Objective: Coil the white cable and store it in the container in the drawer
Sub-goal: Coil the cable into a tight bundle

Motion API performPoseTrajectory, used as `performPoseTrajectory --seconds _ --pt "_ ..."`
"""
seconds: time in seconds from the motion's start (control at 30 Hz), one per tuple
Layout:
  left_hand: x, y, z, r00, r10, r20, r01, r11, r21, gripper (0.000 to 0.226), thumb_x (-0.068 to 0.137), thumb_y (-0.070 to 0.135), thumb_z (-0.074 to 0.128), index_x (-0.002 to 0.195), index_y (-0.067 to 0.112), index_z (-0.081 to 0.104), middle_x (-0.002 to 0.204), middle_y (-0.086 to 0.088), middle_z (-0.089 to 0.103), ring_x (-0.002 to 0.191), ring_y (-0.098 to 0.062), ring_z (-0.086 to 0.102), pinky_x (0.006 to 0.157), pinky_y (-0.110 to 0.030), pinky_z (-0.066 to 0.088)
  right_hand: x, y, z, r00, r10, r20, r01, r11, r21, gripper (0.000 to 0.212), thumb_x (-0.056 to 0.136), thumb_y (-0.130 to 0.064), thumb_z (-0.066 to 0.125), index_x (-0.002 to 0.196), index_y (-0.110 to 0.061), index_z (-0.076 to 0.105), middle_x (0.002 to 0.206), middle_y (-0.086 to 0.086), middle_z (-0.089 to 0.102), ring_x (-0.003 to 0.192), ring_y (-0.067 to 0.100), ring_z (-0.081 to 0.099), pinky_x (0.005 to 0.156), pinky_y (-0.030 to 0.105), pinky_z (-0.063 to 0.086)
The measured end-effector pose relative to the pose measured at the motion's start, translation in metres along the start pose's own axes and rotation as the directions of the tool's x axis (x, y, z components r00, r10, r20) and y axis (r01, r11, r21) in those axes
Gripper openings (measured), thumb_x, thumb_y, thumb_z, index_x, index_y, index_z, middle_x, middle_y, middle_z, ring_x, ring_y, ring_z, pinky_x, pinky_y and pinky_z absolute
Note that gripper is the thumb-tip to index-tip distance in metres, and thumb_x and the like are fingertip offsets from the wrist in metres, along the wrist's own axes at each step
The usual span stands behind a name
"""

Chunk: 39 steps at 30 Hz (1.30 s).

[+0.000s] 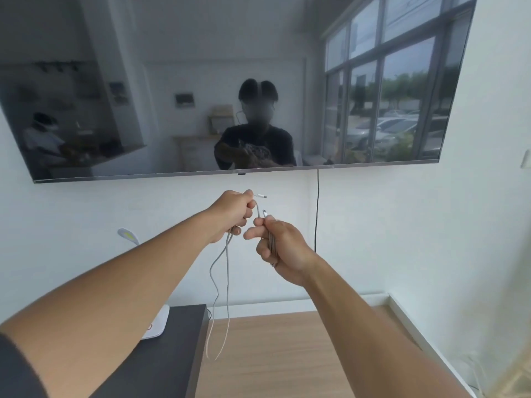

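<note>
I hold the white cable (227, 282) up in front of the wall, below the television. My left hand (231, 215) is closed around it, and one silver plug sticks out to the right above the fist. My right hand (280, 248) grips several gathered strands of the cable, with the other plug poking up by the thumb. A short stretch of cable runs between the two hands. From the left hand a long loop hangs down to just above the floor. No drawer or container is in view.
A wall-mounted television (201, 81) fills the upper part of the view, with a black cord (317, 211) hanging below it. A dark cabinet (172, 349) at lower left carries a white device (156, 326). Wooden floor (287, 354) lies to its right.
</note>
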State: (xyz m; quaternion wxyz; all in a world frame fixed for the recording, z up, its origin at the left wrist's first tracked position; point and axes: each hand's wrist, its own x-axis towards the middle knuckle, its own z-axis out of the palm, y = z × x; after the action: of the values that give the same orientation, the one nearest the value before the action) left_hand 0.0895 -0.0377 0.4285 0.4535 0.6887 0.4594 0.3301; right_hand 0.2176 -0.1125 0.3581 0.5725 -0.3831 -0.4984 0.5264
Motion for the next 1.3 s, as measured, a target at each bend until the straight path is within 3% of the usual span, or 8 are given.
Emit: performPoseTrajectory --seconds 0.23,0.33,0.43,0.67,0.9,1.07,1.17,1.3 --pt "-0.029 0.003 0.013 0.939 0.276 -0.207 -0.173 0.896 0.410 0.042 0.103 0.039 0.032 0.079 0.021 0.062 0.077 0.003 0.069 0.078 -0.020 0.067 0.079 -0.039 0.051 0.015 0.015 0.015 0.985 -0.050 -0.168 0.065 0.994 0.086 0.050 0.112 -0.033 0.019 0.141 -0.008 0.052 0.111 0.002 0.076 0.081 0.013 0.061 0.069 0.027 0.044" --pt "-0.044 -0.004 0.020 0.889 0.380 -0.256 -0.219 0.844 0.490 0.042 0.103 0.038 0.030 0.084 0.020 0.062 0.090 0.000 0.071 0.088 -0.025 0.065 0.083 -0.044 0.052 0.022 0.015 0.013 0.980 -0.034 -0.198 0.094 0.949 0.300 0.051 0.113 -0.033 0.021 0.147 -0.003 0.044 0.128 0.006 0.071 0.109 0.014 0.067 0.100 0.032 0.048" --pt "-0.059 -0.021 0.031 0.885 0.377 -0.274 -0.296 0.908 0.296 0.039 0.103 0.036 0.035 0.082 0.019 0.063 0.084 0.002 0.068 0.085 -0.022 0.065 0.077 -0.038 0.051 0.026 0.006 0.006 0.977 -0.014 -0.211 0.117 0.867 0.484 0.053 0.113 -0.036 0.021 0.146 -0.005 0.049 0.149 0.008 0.056 0.134 0.019 0.055 0.121 0.038 0.031" --pt "-0.088 -0.077 0.053 0.926 0.321 -0.199 -0.323 0.946 0.025 0.036 0.105 0.035 0.041 0.074 0.024 0.056 0.059 0.012 0.049 0.051 -0.004 0.040 0.049 -0.016 0.033 0.032 -0.010 -0.004 0.982 -0.067 -0.178 0.163 0.781 0.603 0.052 0.112 -0.037 0.017 0.136 -0.015 0.058 0.136 -0.007 0.067 0.117 0.007 0.068 0.117 0.031 0.033" --pt "-0.100 -0.126 0.042 0.996 0.038 -0.076 -0.064 0.926 -0.373 0.036 0.105 0.035 0.041 0.072 0.022 0.047 0.057 0.005 0.028 0.050 -0.013 0.022 0.045 -0.025 0.018 0.031 -0.020 -0.023 0.957 -0.120 -0.266 0.278 0.646 0.711 0.049 0.112 -0.034 0.025 0.148 -0.005 0.042 0.148 0.007 0.057 0.142 0.026 0.047 0.109 0.039 0.043" --pt "-0.089 -0.152 0.031 0.968 -0.251 0.021 0.222 0.813 -0.538 0.036 0.106 0.030 0.039 0.071 0.021 0.045 0.053 0.007 0.027 0.040 -0.011 0.023 0.038 -0.022 0.018 0.015 -0.033 -0.024 0.982 -0.117 -0.149 0.189 0.654 0.733 0.036 0.110 -0.029 0.040 0.091 -0.012 0.065 0.079 -0.005 0.073 0.075 0.009 0.075 0.070 0.028 0.063" --pt "-0.071 -0.140 0.020 0.939 -0.338 0.055 0.313 0.782 -0.538 0.035 0.105 0.028 0.038 0.071 0.023 0.046 0.053 0.007 0.030 0.038 -0.010 0.022 0.035 -0.020 0.017 -0.005 -0.033 -0.014 0.988 -0.116 0.098 0.005 0.667 0.745 0.036 0.111 -0.031 0.036 0.084 -0.020 0.056 0.047 -0.009 0.049 0.035 0.003 0.042 0.046 0.016 0.051" --pt "-0.040 -0.095 -0.002 0.947 -0.321 0.003 0.283 0.831 -0.479 0.034 0.105 0.027 0.036 0.073 0.022 0.048 0.051 0.008 0.032 0.037 -0.009 0.020 0.037 -0.018 0.015 -0.025 -0.018 -0.002 0.941 -0.135 0.310 -0.098 0.769 0.632 0.042 0.110 -0.038 0.033 0.095 -0.011 0.062 0.043 -0.007 0.037 0.027 0.006 0.027 0.033 0.014 0.037"
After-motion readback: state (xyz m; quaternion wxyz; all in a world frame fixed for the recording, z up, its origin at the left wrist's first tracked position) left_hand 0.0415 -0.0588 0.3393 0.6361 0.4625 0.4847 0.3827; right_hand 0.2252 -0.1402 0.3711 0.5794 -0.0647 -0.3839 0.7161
